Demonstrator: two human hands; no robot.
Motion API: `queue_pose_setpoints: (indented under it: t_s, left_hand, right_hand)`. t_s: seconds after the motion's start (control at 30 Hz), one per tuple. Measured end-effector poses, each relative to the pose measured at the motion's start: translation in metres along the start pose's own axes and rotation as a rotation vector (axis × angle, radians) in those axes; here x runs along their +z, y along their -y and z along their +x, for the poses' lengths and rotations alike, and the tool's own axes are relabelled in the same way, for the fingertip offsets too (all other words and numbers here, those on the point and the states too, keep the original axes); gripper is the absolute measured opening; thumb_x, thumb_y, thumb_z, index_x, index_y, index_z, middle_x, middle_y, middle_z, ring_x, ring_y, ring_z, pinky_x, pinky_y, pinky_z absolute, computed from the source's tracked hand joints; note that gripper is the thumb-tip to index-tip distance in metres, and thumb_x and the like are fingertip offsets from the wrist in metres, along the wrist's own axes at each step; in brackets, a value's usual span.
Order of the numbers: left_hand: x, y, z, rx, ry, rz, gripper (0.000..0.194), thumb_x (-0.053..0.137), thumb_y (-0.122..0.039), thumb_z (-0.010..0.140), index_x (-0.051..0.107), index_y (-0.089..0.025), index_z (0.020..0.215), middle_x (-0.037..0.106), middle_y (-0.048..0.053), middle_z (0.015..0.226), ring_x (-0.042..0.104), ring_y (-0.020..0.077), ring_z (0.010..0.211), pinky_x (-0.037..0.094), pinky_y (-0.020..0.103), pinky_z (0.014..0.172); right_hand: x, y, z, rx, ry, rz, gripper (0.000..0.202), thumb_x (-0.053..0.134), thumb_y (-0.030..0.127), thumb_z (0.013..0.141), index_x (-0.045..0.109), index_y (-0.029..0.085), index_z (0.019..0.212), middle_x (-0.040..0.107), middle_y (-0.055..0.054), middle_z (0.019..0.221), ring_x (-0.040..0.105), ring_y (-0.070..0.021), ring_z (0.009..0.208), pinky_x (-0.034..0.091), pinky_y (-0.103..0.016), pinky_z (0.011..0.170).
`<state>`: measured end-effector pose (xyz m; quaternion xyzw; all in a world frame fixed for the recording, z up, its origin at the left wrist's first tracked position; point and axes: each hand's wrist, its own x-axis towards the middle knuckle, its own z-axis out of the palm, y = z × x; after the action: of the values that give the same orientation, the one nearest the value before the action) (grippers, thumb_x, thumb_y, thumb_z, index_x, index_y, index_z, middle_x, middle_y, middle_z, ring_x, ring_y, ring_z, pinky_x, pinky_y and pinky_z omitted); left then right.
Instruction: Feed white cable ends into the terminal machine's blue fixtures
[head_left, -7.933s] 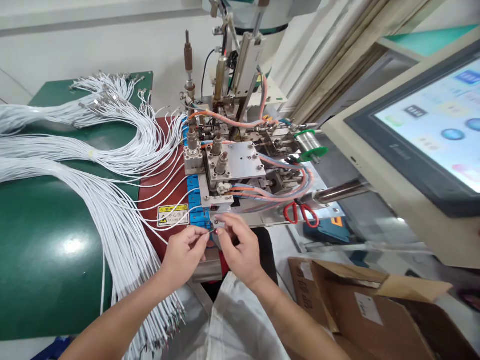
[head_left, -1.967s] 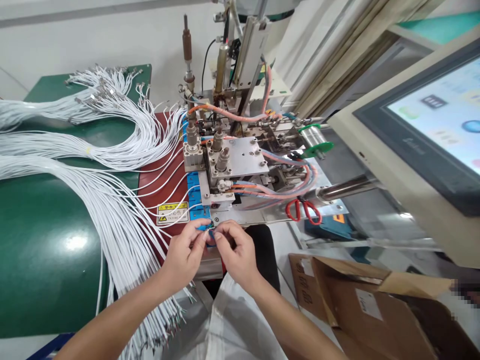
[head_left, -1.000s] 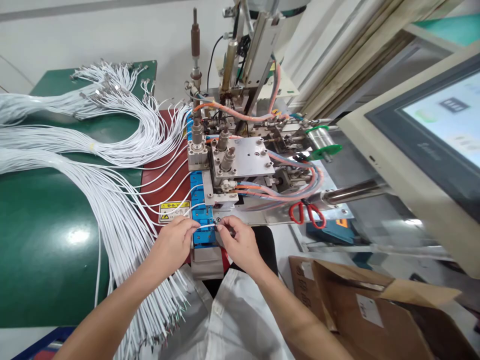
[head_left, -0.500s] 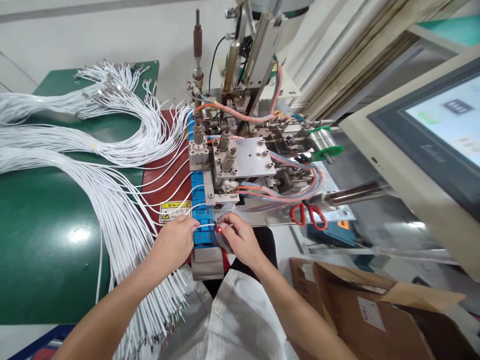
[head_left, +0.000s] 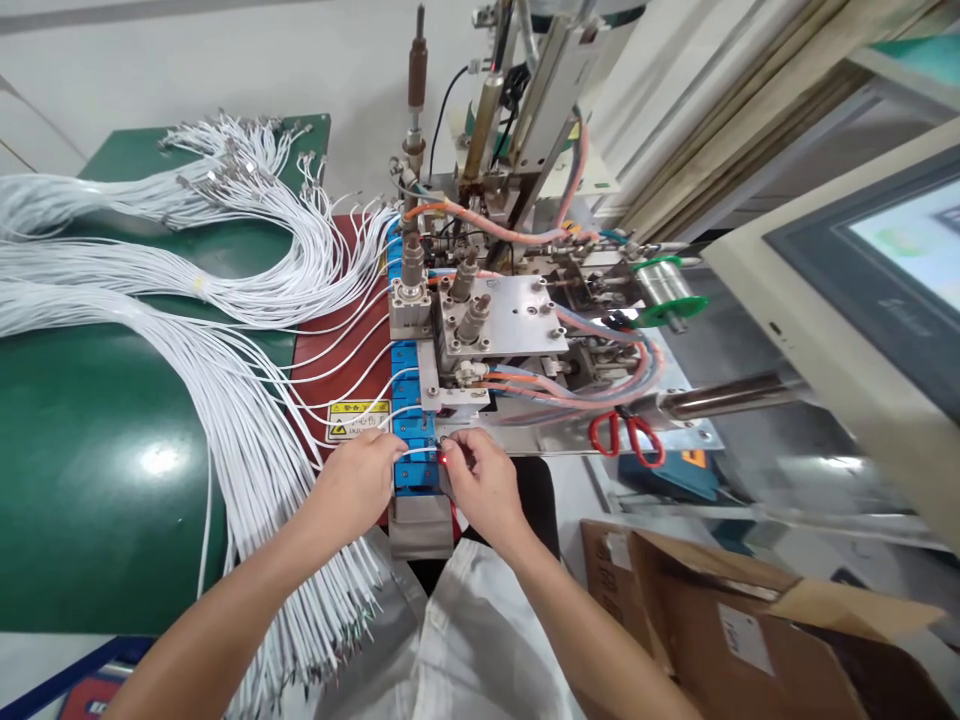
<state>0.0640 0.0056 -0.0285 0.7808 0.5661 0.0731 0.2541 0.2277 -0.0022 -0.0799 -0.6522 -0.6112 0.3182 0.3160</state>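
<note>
A short stretch of white cable lies across the row of blue clamp blocks at the machine's near end. My left hand pinches this cable on the left of the blocks. On the right side, my right hand has thumb and fingers closed at the cable's tip, beside a small red light; the tip itself is mostly hidden by the fingers. Several other white cables run from a large bundle into blocks farther along the row.
The metal machine with orange and clear hoses stands ahead, bearing a green solder-wire spool. Red-handled scissors lie at its right edge. A monitor juts in from the right above an open cardboard box. The green table is at left.
The whole view has shifted slightly, so the scene sits a little farther right. Both hands stay at the same block with the cable; the right fingers have shifted only slightly.
</note>
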Motion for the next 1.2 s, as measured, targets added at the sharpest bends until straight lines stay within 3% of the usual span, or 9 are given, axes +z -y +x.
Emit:
queue_pose_setpoints:
  t_s: [0.17, 0.47, 0.63, 0.83, 0.9, 1.03, 1.2]
  left_hand:
    - [-0.001, -0.001, 0.001, -0.002, 0.015, 0.005, 0.026, 0.036, -0.011, 0.086, 0.062, -0.015, 0.089, 0.064, 0.008, 0.085, 0.059, 0.0216, 0.085, 0.045, 0.036, 0.079]
    - [0.003, -0.005, -0.005, -0.012, 0.01, 0.197, 0.024, 0.035, -0.011, 0.087, 0.057, -0.017, 0.095, 0.06, 0.007, 0.084, 0.059, 0.0213, 0.078, 0.046, 0.034, 0.069]
    - [0.004, -0.004, -0.01, 0.092, -0.081, 0.351, 0.022, 0.041, -0.011, 0.085, 0.06, -0.017, 0.094, 0.06, 0.007, 0.083, 0.055, 0.0226, 0.08, 0.046, 0.036, 0.072]
    - [-0.004, 0.0, -0.014, 0.241, -0.141, 0.342, 0.027, 0.04, -0.007, 0.085, 0.055, -0.011, 0.107, 0.057, 0.011, 0.103, 0.049, 0.0241, 0.095, 0.041, 0.039, 0.083]
    - [-0.009, -0.001, -0.024, 0.269, -0.06, 0.298, 0.023, 0.042, -0.008, 0.085, 0.057, -0.012, 0.101, 0.056, 0.01, 0.101, 0.048, 0.0234, 0.096, 0.04, 0.039, 0.083]
    - [-0.02, 0.0, -0.051, 0.363, 0.268, 0.176, 0.013, 0.048, -0.011, 0.083, 0.057, -0.018, 0.075, 0.054, 0.002, 0.079, 0.048, 0.0187, 0.079, 0.039, 0.033, 0.072]
    - [-0.027, -0.001, -0.059, 0.342, 0.342, 0.161, 0.015, 0.052, -0.01, 0.08, 0.055, -0.017, 0.067, 0.054, 0.003, 0.077, 0.047, 0.0188, 0.078, 0.036, 0.033, 0.072]
  right_hand:
    - [-0.003, -0.002, 0.004, 0.085, 0.119, 0.042, 0.023, 0.04, 0.03, 0.084, 0.049, 0.021, 0.065, 0.052, 0.002, 0.06, 0.049, -0.0143, 0.058, 0.033, -0.023, 0.052]
    - [0.018, -0.009, 0.005, 0.003, 0.012, 0.142, 0.036, 0.031, 0.038, 0.087, 0.03, 0.022, 0.055, 0.034, 0.005, 0.049, 0.036, -0.0109, 0.048, 0.027, -0.023, 0.048]
    - [0.014, -0.012, 0.008, 0.028, 0.019, 0.178, 0.038, 0.037, 0.041, 0.086, 0.036, 0.02, 0.055, 0.038, 0.005, 0.05, 0.039, -0.0105, 0.05, 0.029, -0.023, 0.05]
    - [-0.004, -0.011, 0.008, 0.073, -0.143, 0.369, 0.033, 0.04, 0.041, 0.086, 0.052, 0.018, 0.066, 0.051, 0.002, 0.058, 0.047, -0.0119, 0.057, 0.037, -0.023, 0.056]
    - [-0.009, -0.01, 0.005, 0.07, -0.14, 0.437, 0.033, 0.042, 0.042, 0.085, 0.053, 0.018, 0.065, 0.051, 0.002, 0.058, 0.047, -0.012, 0.057, 0.037, -0.023, 0.055]
    - [-0.019, -0.012, 0.0, 0.069, -0.099, 0.5, 0.036, 0.043, 0.042, 0.085, 0.051, 0.017, 0.061, 0.05, 0.001, 0.057, 0.046, -0.0115, 0.055, 0.037, -0.023, 0.054]
    - [-0.024, -0.012, -0.003, 0.097, -0.089, 0.522, 0.037, 0.042, 0.043, 0.084, 0.049, 0.018, 0.058, 0.048, 0.001, 0.055, 0.044, -0.0112, 0.053, 0.036, -0.023, 0.052]
